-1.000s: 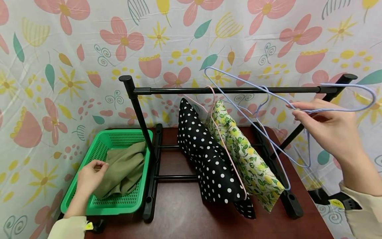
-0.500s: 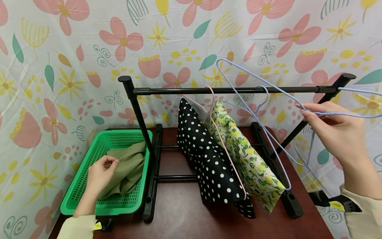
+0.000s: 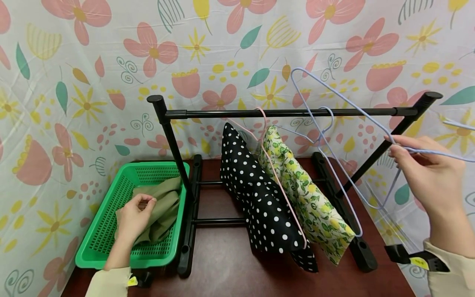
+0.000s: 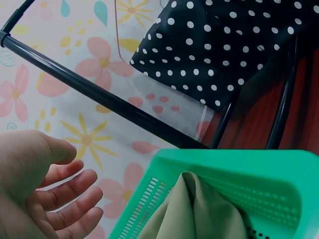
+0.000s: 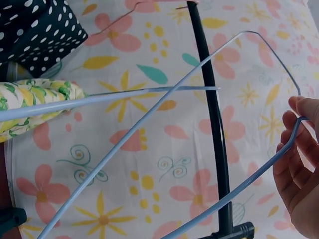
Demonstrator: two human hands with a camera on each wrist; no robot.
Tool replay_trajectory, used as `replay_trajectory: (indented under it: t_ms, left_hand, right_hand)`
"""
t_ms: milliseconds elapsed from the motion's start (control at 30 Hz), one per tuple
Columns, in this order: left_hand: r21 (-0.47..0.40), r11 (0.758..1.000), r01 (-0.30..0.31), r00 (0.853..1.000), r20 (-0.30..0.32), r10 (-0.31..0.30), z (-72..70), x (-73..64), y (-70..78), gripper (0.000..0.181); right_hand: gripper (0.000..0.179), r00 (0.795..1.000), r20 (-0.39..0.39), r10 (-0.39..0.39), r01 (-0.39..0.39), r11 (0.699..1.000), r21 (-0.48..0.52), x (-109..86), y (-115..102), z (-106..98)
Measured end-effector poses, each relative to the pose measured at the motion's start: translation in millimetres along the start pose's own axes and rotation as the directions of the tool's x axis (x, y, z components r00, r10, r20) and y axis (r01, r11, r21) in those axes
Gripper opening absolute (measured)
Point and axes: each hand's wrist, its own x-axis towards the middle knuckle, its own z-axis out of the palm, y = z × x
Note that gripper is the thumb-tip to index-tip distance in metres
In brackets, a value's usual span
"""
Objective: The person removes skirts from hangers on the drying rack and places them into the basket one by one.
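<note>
My right hand point(image 3: 432, 169) pinches a light blue wire hanger point(image 3: 350, 102) at its neck, right of the rack. The hanger's hook runs off the right edge of the head view. Over the green plastic basket point(image 3: 99, 231) is my left hand point(image 3: 133, 218), fingers loosely bent and holding nothing. Beneath it lies a crumpled olive-green cloth point(image 3: 168, 202), partly covered by the hand in the head view. In the left wrist view the cloth's peak point(image 4: 188, 199) rises inside the basket, with the left hand point(image 4: 50, 194) beside it and apart from it.
A black rack's top bar point(image 3: 222, 113) carries a pink hanger point(image 3: 283, 189) with a black polka-dot cloth point(image 3: 256, 198) and another blue hanger point(image 3: 332, 119) with a lemon-print cloth point(image 3: 304, 185). The rack and basket stand on a dark red table point(image 3: 219, 255), before a flowered curtain point(image 3: 222, 49).
My left hand has moved right over the basket, across the olive cloth. My right hand has shifted right and slightly down, carrying and turning the blue hanger. The hanging cloths have not moved.
</note>
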Motion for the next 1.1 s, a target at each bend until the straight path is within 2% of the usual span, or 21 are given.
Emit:
replay_trajectory:
  t_ms: [167, 433, 533, 633, 867, 967, 1100]
  left_hand:
    - [-0.049, 0.998, 0.026, 0.999, 0.026, -0.024, 4.5, 0.3, -2.0, 0.024]
    - [-0.060, 0.998, 0.035, 0.999, 0.037, -0.033, 15.7, -1.0, -4.3, 0.020]
    - [-0.064, 0.997, 0.037, 0.999, 0.040, -0.035, 19.3, -2.0, -4.9, 0.018]
    - [-0.069, 0.997, 0.044, 0.998, 0.050, -0.041, 22.3, -2.6, -5.8, 0.018]
    - [-0.068, 0.997, 0.048, 0.997, 0.059, -0.044, 27.4, -3.0, -7.3, 0.018]
    - [-0.070, 0.996, 0.047, 0.998, 0.054, -0.044, 28.1, -3.1, -7.2, 0.017]
    - [-0.073, 0.996, 0.049, 0.998, 0.052, -0.045, 28.0, -3.6, -6.4, 0.017]
  right_hand:
    - [0.019, 0.999, -0.050, 0.005, -0.003, 0.999, 0.037, -4.5, 5.0, -3.9]
    - [0.020, 0.994, -0.096, 0.054, -0.045, 0.995, 0.087, -11.4, 11.9, -9.3]
    - [0.020, 0.992, -0.101, 0.072, -0.064, 0.995, 0.080, -15.2, 16.0, -12.2]
    - [0.020, 0.990, -0.106, 0.090, -0.088, 0.996, 0.023, -19.7, 19.6, -16.0]
    - [0.021, 0.971, -0.154, 0.185, -0.183, 0.983, 0.025, -31.8, 29.3, -23.9]
    - [0.021, 0.962, -0.167, 0.214, -0.220, 0.975, -0.016, -36.8, 33.0, -26.7]
    - [0.022, 0.960, -0.163, 0.228, -0.234, 0.972, -0.020, -43.0, 38.4, -28.9]
